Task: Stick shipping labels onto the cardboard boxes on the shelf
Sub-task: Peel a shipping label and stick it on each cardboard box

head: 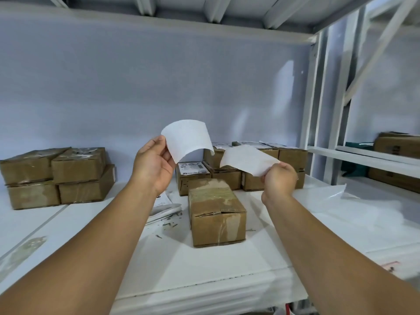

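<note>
My left hand (154,164) pinches a curled white sheet (187,137) by its left edge, held up above the shelf. My right hand (279,178) grips a second white sheet (247,159) at its right corner. The two sheets hang apart, close together, and I cannot tell which is label and which is backing. Below them a plain taped cardboard box (216,212) stands on the white shelf (204,264) with no label on top. Behind it lies a group of boxes (259,169) with labels on them, one labelled box (193,172) nearest.
A stack of several unlabelled boxes (59,176) stands at the left. Loose white sheets and paper scraps (166,210) lie beside the middle box. A crumpled plastic film (341,196) lies at the right. White shelf posts (318,110) rise on the right, with more boxes (397,146) beyond.
</note>
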{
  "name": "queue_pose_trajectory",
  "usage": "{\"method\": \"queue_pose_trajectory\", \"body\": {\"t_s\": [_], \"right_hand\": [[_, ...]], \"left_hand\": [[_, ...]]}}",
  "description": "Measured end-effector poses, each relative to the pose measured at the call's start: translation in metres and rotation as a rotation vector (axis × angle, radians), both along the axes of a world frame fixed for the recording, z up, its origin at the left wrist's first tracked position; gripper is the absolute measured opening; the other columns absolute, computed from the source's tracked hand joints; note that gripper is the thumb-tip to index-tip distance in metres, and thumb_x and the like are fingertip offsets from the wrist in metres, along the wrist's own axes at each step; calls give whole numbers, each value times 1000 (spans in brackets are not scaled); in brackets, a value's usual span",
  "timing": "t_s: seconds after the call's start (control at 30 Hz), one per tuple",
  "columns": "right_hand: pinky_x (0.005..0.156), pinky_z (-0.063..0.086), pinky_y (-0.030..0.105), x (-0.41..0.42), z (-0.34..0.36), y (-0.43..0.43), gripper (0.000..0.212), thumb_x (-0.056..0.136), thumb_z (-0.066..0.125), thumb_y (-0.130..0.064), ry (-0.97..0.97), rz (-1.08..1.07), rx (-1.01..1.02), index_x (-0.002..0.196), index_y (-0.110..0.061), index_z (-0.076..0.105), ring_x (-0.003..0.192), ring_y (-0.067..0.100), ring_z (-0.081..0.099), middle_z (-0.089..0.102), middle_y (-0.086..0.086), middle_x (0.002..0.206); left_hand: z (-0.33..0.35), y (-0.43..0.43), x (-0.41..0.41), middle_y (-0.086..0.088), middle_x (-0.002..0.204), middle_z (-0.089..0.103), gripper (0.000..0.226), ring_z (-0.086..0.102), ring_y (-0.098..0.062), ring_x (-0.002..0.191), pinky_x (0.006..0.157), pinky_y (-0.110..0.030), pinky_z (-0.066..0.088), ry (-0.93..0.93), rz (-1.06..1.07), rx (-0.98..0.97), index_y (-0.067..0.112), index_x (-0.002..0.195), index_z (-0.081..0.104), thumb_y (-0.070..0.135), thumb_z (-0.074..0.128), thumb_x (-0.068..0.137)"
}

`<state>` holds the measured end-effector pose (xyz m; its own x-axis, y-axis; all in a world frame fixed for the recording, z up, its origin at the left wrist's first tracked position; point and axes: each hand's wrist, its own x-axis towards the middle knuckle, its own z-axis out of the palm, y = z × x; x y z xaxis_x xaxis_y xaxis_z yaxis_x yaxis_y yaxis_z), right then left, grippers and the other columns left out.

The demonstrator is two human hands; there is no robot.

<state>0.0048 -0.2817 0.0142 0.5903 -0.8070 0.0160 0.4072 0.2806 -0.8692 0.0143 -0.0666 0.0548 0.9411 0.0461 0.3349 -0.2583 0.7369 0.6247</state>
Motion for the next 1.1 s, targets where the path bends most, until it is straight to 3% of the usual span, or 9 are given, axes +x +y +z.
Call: {"method": "queue_pose_trajectory", "body": {"t_s": [0.13, 0.3, 0.43, 0.5, 0.57, 0.73, 0.9, 1.03, 1.1], "right_hand": [[66, 45, 30, -12, 0, -11, 28, 91, 37, 0, 12, -85, 8, 101, -23, 48, 85, 24, 53, 58, 8, 110], [86, 54, 45, -28, -1, -26, 34, 93, 40, 0, 60, -167, -151, 103, -32, 41, 91, 25, 57, 50, -5, 101], [83, 55, 47, -41, 5, -40, 37, 90, 38, 6, 106, -192, -459, 87, -28, 54, 89, 29, 62, 49, -16, 86], [78, 56, 43, -46, 10, -47, 44, 85, 35, 8, 138, -199, -564, 71, -26, 59, 76, 28, 60, 55, -9, 77], [67, 50, 34, -53, 16, -55, 42, 86, 35, 5, 206, -214, -625, 73, -21, 66, 64, 22, 54, 55, -4, 69], [75, 52, 33, -68, 21, -77, 30, 92, 46, -6, 340, -203, -675, 103, -15, 72, 82, 25, 62, 62, -2, 83], [75, 50, 33, -71, 16, -86, 17, 92, 56, -12, 428, -132, -762, 90, -19, 72, 84, 22, 60, 64, 0, 92], [66, 40, 25, -66, 14, -81, 19, 93, 55, -12, 476, -83, -835, 90, -19, 72, 69, 11, 51, 61, -1, 96], [66, 41, 25, -62, 15, -80, 24, 94, 52, -7, 467, -91, -825, 85, -21, 70, 77, 15, 53, 61, -2, 98]], "left_hand": [[-2, -3, -5, 0, 66, 71, 16, 69, -8, 61, 55, -21, 55, 11, -27, -6, 10, 88, 53, 4, 42, 98], [-1, -17, -14, 0, 65, 71, 16, 68, -8, 58, 49, -19, 52, 18, -93, 47, 10, 87, 54, 5, 43, 98], [-2, -21, -16, 1, 67, 71, 16, 68, -9, 60, 52, -21, 54, 5, -121, 95, 11, 87, 54, 6, 43, 98], [-3, -22, -17, -2, 74, 71, 16, 69, -10, 64, 56, -23, 57, -6, -129, 139, 10, 88, 55, 7, 44, 98], [-4, -23, -18, -2, 76, 70, 16, 69, -11, 66, 58, -24, 57, -13, -133, 164, 9, 88, 56, 7, 44, 98], [-5, -26, -21, -5, 82, 69, 15, 69, -11, 66, 58, -25, 57, -21, -140, 202, 9, 90, 57, 7, 44, 98], [-7, -28, -22, -5, 88, 68, 16, 69, -11, 68, 59, -24, 57, -26, -140, 241, 9, 91, 57, 8, 43, 99], [-7, -28, -22, -5, 86, 67, 17, 69, -11, 67, 58, -24, 57, -29, -144, 242, 9, 90, 57, 8, 43, 99], [-7, -28, -21, -5, 86, 67, 17, 69, -11, 67, 58, -24, 56, -32, -141, 248, 10, 89, 57, 8, 43, 99]]}}
